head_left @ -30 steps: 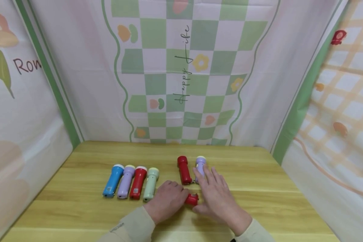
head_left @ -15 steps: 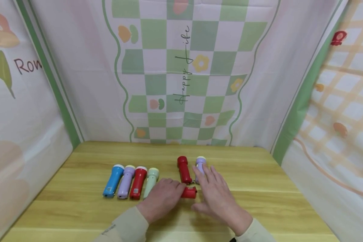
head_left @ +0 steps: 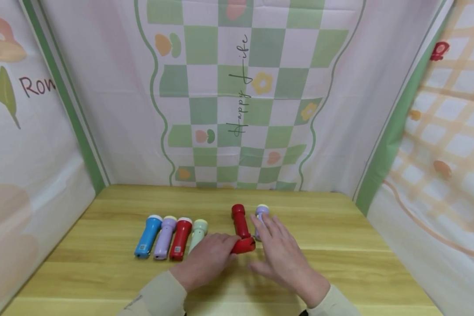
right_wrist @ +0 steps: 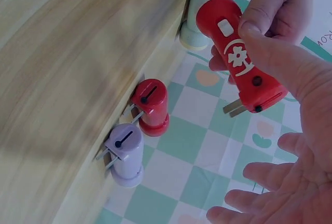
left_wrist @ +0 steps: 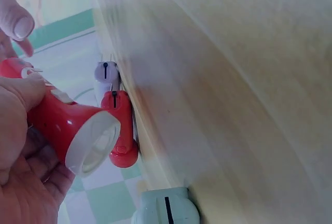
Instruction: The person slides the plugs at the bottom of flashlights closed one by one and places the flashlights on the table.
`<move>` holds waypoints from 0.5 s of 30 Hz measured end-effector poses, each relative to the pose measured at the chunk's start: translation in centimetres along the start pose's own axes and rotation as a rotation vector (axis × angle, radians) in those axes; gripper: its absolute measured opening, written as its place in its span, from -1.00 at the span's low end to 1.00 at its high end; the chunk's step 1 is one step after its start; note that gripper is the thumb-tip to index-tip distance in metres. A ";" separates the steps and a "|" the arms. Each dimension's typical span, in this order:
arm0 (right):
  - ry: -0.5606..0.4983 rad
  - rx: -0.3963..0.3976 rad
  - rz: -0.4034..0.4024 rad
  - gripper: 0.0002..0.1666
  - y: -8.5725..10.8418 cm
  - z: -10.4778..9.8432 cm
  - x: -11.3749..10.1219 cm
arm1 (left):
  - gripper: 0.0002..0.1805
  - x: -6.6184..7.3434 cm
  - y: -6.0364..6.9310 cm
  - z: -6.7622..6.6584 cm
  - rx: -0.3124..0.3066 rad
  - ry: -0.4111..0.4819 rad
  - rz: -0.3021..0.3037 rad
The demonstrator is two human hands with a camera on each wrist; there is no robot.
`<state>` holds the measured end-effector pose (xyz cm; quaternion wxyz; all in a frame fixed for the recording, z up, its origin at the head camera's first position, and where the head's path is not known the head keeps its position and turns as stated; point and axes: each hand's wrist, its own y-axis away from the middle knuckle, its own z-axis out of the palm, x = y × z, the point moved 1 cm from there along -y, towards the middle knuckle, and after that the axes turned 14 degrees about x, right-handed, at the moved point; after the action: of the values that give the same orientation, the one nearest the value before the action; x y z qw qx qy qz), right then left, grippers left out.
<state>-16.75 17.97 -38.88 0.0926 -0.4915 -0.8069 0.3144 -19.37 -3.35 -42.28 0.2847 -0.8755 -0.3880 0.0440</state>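
Note:
My left hand [head_left: 209, 256] grips a red flashlight [right_wrist: 224, 35] above the table, its thumb along the body. This flashlight has a white lens rim, a white flower print and metal plug prongs [right_wrist: 235, 108] sticking out at the tail. Beside the tail, my right hand [head_left: 282, 256] is spread with fingers extended and nothing in its grasp. A lavender flashlight [head_left: 262, 210] lies just beyond the right fingers, which partly cover it in the head view. Left of it lies another red flashlight [head_left: 241, 221]; both show prongs out in the right wrist view.
On the left, a blue flashlight [head_left: 148, 237], a lavender one [head_left: 165, 237], a red one [head_left: 181, 237] and a light green one [head_left: 199, 230] lie side by side. The left hand partly hides the green one. A printed curtain [head_left: 237, 166] stands behind the wooden table [head_left: 320, 219].
My left hand has shifted slightly left and away from me, raising the red flashlight, whose tail now tilts upward. It covers more of the green flashlight. The right hand has hardly moved.

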 end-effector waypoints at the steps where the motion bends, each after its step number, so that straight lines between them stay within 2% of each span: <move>1: 0.001 0.007 -0.008 0.37 0.0 0.0 0.0 | -0.62 0.0 0.1 -0.1 -0.004 0.018 -0.009; 6: -0.009 0.007 -0.021 0.30 -0.2 0.0 0.1 | -0.58 -0.2 0.3 -0.2 -0.027 0.087 -0.043; 15: -0.062 0.030 -0.010 0.23 -0.4 0.1 -0.2 | -0.59 -0.5 0.5 -0.3 -0.060 0.226 -0.040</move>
<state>-17.02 17.67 -38.63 0.0764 -0.4759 -0.8071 0.3410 -19.30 -4.12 -42.33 0.3010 -0.8750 -0.3721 -0.0724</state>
